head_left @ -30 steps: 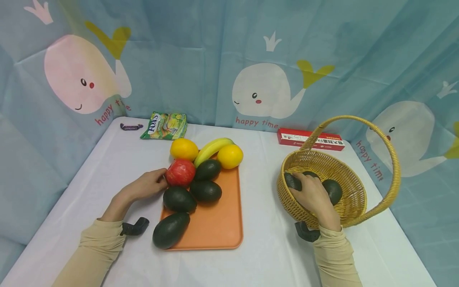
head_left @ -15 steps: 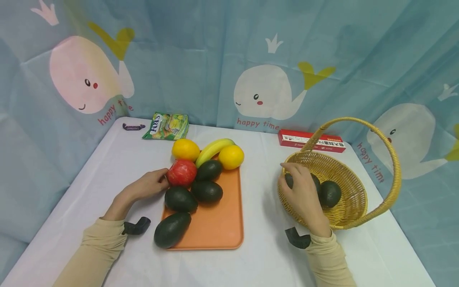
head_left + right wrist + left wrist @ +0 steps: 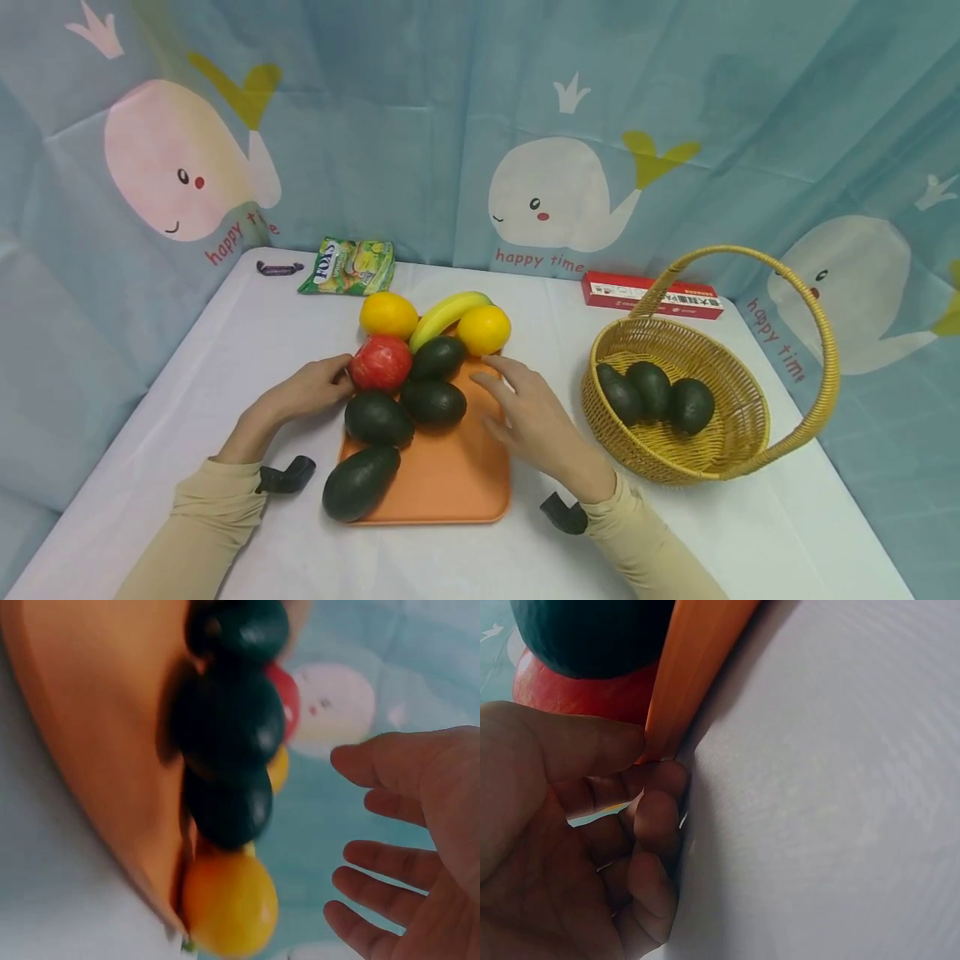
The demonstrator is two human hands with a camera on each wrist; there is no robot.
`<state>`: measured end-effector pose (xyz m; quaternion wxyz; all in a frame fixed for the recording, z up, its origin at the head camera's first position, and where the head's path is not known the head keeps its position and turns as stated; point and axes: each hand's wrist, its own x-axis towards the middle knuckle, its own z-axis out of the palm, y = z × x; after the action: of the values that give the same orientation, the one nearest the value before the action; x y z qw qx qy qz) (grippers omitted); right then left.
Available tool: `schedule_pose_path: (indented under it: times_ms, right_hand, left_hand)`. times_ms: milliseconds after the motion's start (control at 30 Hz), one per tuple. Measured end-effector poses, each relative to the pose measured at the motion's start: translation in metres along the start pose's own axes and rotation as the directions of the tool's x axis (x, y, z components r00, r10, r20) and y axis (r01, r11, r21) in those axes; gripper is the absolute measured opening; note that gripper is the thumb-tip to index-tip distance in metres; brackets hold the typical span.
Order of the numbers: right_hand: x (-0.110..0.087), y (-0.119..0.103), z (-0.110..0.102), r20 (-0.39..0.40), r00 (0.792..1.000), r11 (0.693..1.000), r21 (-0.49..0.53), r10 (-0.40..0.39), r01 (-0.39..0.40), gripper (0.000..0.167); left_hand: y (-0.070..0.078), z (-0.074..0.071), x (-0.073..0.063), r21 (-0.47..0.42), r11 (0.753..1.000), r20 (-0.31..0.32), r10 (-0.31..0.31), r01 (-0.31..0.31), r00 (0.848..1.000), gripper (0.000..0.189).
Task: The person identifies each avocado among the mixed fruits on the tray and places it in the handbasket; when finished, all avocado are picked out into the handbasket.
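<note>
My left hand (image 3: pixel 313 388) pinches the left rim of an orange tray (image 3: pixel 465 479); in the left wrist view the thumb and curled fingers (image 3: pixel 658 817) meet at the tray's edge (image 3: pixel 697 660). Beside that hand a red pomegranate-like fruit (image 3: pixel 381 363) sits on the tray, with several dark green avocados (image 3: pixel 433 403) around it. My right hand (image 3: pixel 536 421) hovers over the tray's right side, fingers spread and holding nothing. Three avocados (image 3: pixel 649 389) lie in a wicker basket (image 3: pixel 738 392) to the right.
At the tray's far end are a banana (image 3: pixel 450 315) and two yellow lemon-like fruits (image 3: pixel 484 330). Farther back lie a green candy bag (image 3: pixel 351 267), a purple wrapped sweet (image 3: pixel 279 268) and a red box (image 3: pixel 652 295). The basket's tall handle (image 3: pixel 828 358) arches up and leans right.
My right hand has let go of an avocado inside the basket and moved left, over the tray. The left hand stays at the tray's rim.
</note>
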<state>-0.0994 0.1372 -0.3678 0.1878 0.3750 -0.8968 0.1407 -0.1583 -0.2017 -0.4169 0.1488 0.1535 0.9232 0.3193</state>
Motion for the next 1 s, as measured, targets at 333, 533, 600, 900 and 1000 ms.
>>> schedule_pose_path:
  times_ms: [333, 533, 600, 900, 1000]
  right_hand:
    - [0.011, -0.026, 0.023, 0.233, 0.968, 0.995, -0.02, -0.091, 0.099, 0.071]
    - [0.008, -0.03, 0.029, 0.303, 0.945, 0.99, -0.027, -0.126, 0.14, 0.063]
    - [0.008, -0.03, 0.03, 0.306, 0.944, 0.99, -0.024, -0.124, 0.138, 0.062]
    - [0.009, -0.026, 0.028, 0.182, 0.973, 0.986, -0.06, -0.142, 0.155, 0.047]
    - [0.009, -0.026, 0.028, 0.181, 0.975, 0.988, -0.058, -0.13, 0.143, 0.047]
  left_hand:
    - [-0.001, 0.0, 0.0, 0.005, 1.0, 0.004, -0.007, 0.007, 1.0, 0.008]
    - [-0.001, 0.0, 0.0, 0.01, 1.0, -0.004, -0.002, 0.002, 1.0, 0.007]
    - [-0.001, 0.0, 0.001, 0.01, 1.0, -0.004, 0.001, -0.001, 1.0, 0.007]
    - [-0.001, 0.0, 0.002, 0.004, 1.0, 0.0, 0.009, -0.009, 1.0, 0.006]
    - [-0.001, 0.0, 0.001, 0.003, 1.0, 0.001, 0.012, -0.012, 1.0, 0.007]
